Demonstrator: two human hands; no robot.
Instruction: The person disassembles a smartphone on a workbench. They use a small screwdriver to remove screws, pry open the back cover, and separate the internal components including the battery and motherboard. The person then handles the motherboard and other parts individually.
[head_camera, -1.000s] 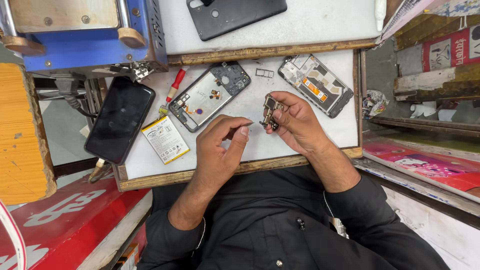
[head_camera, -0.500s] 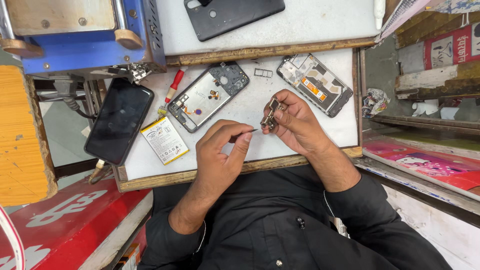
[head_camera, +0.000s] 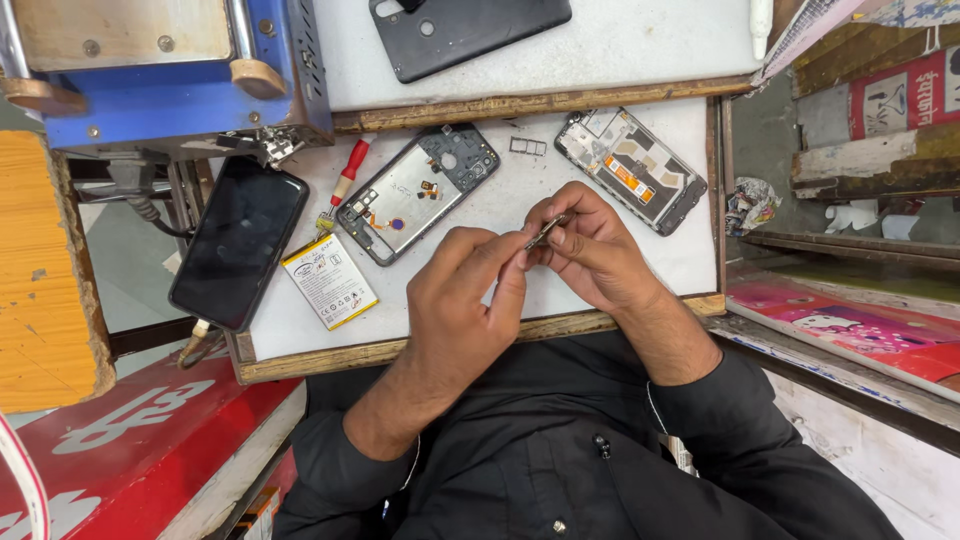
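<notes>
Both hands meet above the white work board (head_camera: 600, 260); the right hand (head_camera: 590, 250) pinches one small metal part (head_camera: 545, 232) between thumb and fingers, and the left hand (head_camera: 470, 300) closes its fingertips on the part's near end; on the board lie two opened phone frames, one (head_camera: 415, 192) left and one (head_camera: 632, 170) right, one battery (head_camera: 328, 280), one red-handled screwdriver (head_camera: 345, 185), one tray frame (head_camera: 527, 146); one dark phone (head_camera: 238, 240) overhangs the left edge.

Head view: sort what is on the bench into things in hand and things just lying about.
In hand:
- small metal part, pinched between left hand and right hand

Lying about:
- open phone frame
- second opened phone
- battery
- red-handled screwdriver
- black phone
- back cover
</notes>
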